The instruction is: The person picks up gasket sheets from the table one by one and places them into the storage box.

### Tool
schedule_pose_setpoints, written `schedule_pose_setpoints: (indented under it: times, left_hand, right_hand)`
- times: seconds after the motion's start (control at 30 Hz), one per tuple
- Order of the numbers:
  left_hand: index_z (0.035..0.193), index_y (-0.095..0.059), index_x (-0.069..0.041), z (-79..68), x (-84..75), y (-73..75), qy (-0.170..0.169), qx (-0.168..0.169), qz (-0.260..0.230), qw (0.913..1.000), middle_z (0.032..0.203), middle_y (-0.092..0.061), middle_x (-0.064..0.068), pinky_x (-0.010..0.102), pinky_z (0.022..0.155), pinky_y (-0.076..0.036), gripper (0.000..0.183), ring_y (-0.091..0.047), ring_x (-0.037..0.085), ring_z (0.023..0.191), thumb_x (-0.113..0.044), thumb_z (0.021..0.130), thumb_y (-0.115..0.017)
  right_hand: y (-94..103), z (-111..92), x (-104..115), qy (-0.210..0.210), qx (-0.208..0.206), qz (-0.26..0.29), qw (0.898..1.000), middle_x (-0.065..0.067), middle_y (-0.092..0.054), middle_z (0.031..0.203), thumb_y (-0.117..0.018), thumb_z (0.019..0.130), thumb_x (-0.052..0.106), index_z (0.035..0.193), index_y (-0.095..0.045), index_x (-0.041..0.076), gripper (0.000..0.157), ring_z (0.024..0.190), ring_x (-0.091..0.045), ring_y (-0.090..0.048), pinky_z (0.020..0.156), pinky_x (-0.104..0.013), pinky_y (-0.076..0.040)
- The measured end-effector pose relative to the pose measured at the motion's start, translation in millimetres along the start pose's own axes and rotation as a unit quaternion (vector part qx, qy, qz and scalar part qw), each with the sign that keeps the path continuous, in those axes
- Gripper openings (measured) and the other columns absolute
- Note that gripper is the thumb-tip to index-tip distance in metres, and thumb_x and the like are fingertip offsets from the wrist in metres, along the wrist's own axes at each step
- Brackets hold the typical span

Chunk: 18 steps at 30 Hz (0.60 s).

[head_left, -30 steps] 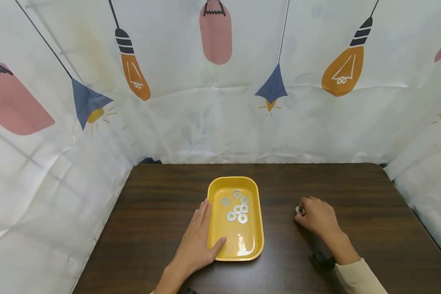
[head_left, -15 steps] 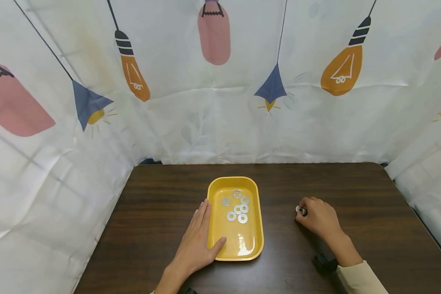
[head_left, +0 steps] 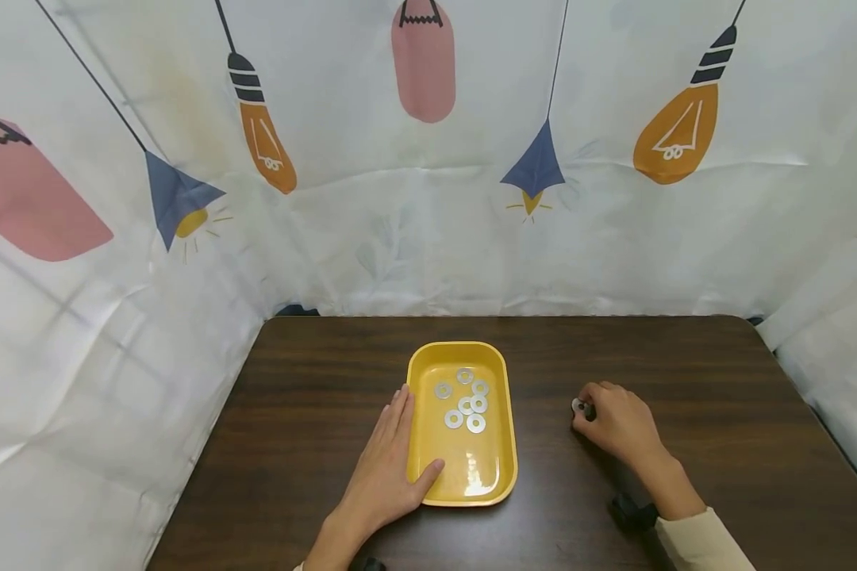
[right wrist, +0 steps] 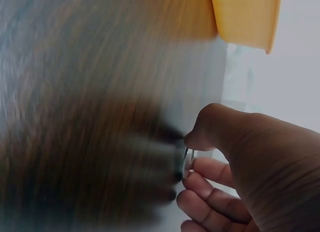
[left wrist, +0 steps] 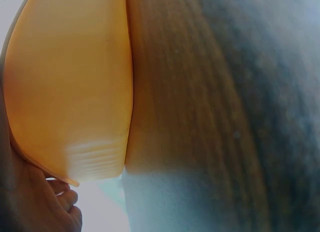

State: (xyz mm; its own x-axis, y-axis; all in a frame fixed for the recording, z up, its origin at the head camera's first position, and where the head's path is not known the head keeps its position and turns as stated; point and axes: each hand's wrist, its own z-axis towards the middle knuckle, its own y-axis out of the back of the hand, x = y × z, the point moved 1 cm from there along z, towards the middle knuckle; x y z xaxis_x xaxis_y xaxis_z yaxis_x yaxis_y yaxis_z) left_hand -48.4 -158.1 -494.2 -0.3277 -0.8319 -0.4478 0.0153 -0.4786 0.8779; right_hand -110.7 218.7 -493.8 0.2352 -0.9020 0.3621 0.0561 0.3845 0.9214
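A yellow tray [head_left: 469, 488] holds several flat metal washers [head_left: 475, 423], some of them overlapping. My left hand [head_left: 382, 468] lies along its left side with straight fingers; the thumb reaches over the near left rim. In the left wrist view the tray's outer wall [left wrist: 70, 91] fills much of the left part. Right of the tray, my right hand [head_left: 620, 420] pinches a washer [head_left: 578, 405] between thumb and fingertips, close over the table. In the right wrist view this washer [right wrist: 188, 161] is seen nearly edge-on, partly hidden by the thumb and fingers.
The dark wooden table [head_left: 314, 396] ends at a back edge in front of a white printed curtain [head_left: 414, 238]. A black strap-like device [head_left: 632, 511] sits at the right wrist, beside a cream sleeve [head_left: 700, 539].
The head view has shifted slightly. Both hands keep nearly the same places, the left along the tray and the right pinching its washer; the washers in the tray lie as before.
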Motion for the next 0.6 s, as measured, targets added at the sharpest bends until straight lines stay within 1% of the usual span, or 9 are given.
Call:
schedule_pose_setpoints:
  times: [0.13,0.2,0.37,0.5,0.6]
  left_hand:
    - [0.169,-0.019,-0.004,1.0,-0.3,1.2,0.004,0.005,0.002,1.0000,0.181,-0.013,0.008,0.012,0.130,0.011,0.104,-0.021,0.026,0.167,-0.052,0.092,-0.071]
    - [0.169,-0.019,-0.004,0.6,-0.4,1.6,0.006,0.006,0.004,1.0000,0.181,-0.013,0.008,0.012,0.130,0.011,0.105,-0.021,0.026,0.167,-0.052,0.092,-0.071]
    - [0.169,-0.019,-0.004,-0.1,-0.4,2.0,0.004,0.005,-0.002,1.0000,0.180,-0.014,0.008,0.013,0.130,0.010,0.104,-0.020,0.026,0.167,-0.051,0.093,-0.071]
    - [0.169,-0.020,-0.003,-0.2,-0.1,1.3,0.000,0.003,-0.001,1.0000,0.180,-0.014,0.009,0.013,0.131,0.009,0.104,-0.021,0.026,0.167,-0.051,0.093,-0.071]
    - [0.169,-0.020,-0.003,0.4,0.1,0.5,-0.004,0.000,0.001,1.0000,0.180,-0.015,0.009,0.013,0.131,0.009,0.104,-0.021,0.026,0.167,-0.052,0.093,-0.071]
  right_hand:
    - [-1.6,1.2,4.5,0.013,-0.002,0.015,1.000,-0.007,-0.073,0.091,-0.079,0.085,0.014,0.096,-0.076,0.007,0.013,0.073,-0.018,-0.065,0.063,-0.037,-0.055]
    - [-1.7,1.8,7.3,0.026,-0.013,0.013,1.000,-0.007,-0.074,0.091,-0.079,0.085,0.014,0.096,-0.076,0.008,0.013,0.075,-0.020,-0.066,0.065,-0.039,-0.056]
    - [2.5,5.8,15.2,0.048,-0.037,0.002,0.998,-0.006,-0.075,0.090,-0.080,0.085,0.016,0.096,-0.076,0.010,0.013,0.074,-0.019,-0.066,0.070,-0.043,-0.057]
    - [8.2,9.1,24.1,0.058,-0.033,0.006,0.998,-0.005,-0.075,0.092,-0.080,0.085,0.017,0.098,-0.077,0.011,0.015,0.078,-0.019,-0.067,0.078,-0.050,-0.059]
    - [13.4,11.7,32.3,0.065,-0.027,0.019,0.997,-0.004,-0.075,0.094,-0.081,0.084,0.017,0.099,-0.076,0.011,0.016,0.083,-0.020,-0.068,0.083,-0.051,-0.059]
